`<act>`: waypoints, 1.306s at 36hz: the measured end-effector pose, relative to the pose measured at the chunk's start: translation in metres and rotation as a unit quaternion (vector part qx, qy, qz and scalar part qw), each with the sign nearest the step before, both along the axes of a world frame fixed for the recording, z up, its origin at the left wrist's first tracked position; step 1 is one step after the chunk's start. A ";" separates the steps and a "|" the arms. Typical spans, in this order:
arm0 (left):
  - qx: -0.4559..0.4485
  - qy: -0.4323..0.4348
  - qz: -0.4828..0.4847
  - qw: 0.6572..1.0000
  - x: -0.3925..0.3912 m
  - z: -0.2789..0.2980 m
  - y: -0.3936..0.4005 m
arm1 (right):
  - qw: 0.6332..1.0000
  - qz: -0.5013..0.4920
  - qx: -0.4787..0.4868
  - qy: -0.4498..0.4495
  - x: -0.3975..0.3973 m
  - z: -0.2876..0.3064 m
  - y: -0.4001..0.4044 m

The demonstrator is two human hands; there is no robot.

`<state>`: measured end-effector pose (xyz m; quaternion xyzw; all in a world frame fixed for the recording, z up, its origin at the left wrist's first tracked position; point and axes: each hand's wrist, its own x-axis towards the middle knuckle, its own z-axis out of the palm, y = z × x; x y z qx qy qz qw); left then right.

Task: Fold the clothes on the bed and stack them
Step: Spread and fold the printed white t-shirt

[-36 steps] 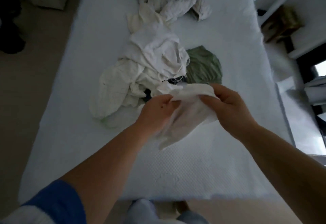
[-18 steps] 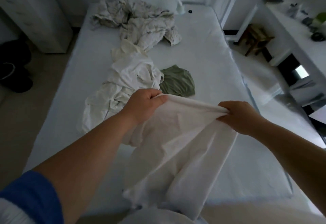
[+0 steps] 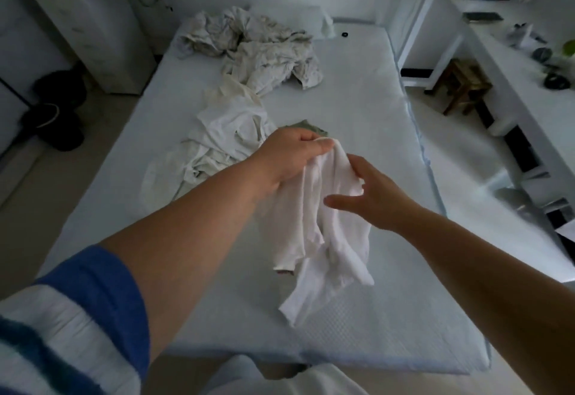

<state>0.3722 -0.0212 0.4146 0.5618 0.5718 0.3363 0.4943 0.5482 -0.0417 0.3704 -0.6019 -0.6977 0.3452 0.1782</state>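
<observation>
A white garment (image 3: pixel 323 233) hangs bunched above the near half of the bed (image 3: pixel 373 121). My left hand (image 3: pixel 289 155) grips its top edge, fingers closed on the cloth. My right hand (image 3: pixel 373 195) is beside the hanging cloth with fingers spread, its fingertips touching the fabric's right side without gripping. Behind my left hand lies a heap of white clothes (image 3: pixel 230 133). A green garment (image 3: pixel 306 125) peeks out just above my left hand, mostly hidden. A crumpled cream pile (image 3: pixel 258 49) lies at the far end of the bed.
A white drawer unit (image 3: pixel 93 34) stands at the far left, with dark bags (image 3: pixel 56 114) on the floor beside it. A white desk (image 3: pixel 522 52) with small items and a wooden stool (image 3: pixel 463 86) are on the right. A small black object (image 3: pixel 344 34) lies near the bed's head.
The garment was stretched wide between both hands; my right hand has let go and opened, and the cloth now hangs gathered from my left hand alone.
</observation>
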 end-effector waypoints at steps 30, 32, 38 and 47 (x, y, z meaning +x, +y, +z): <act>-0.033 -0.131 -0.021 0.991 -0.006 -0.016 0.013 | 0.997 0.003 0.051 -0.054 -0.049 0.026 0.002; -0.076 -0.190 -0.036 0.978 -0.011 -0.015 0.012 | 0.995 -0.032 0.074 -0.054 -0.047 0.029 0.007; -0.170 -0.299 -0.025 0.939 -0.023 -0.039 0.003 | 0.999 0.028 0.041 -0.017 -0.038 0.028 -0.005; -0.182 -0.014 -0.181 0.966 -0.004 -0.099 -0.031 | 0.970 -0.102 0.059 0.211 -0.014 0.047 -0.015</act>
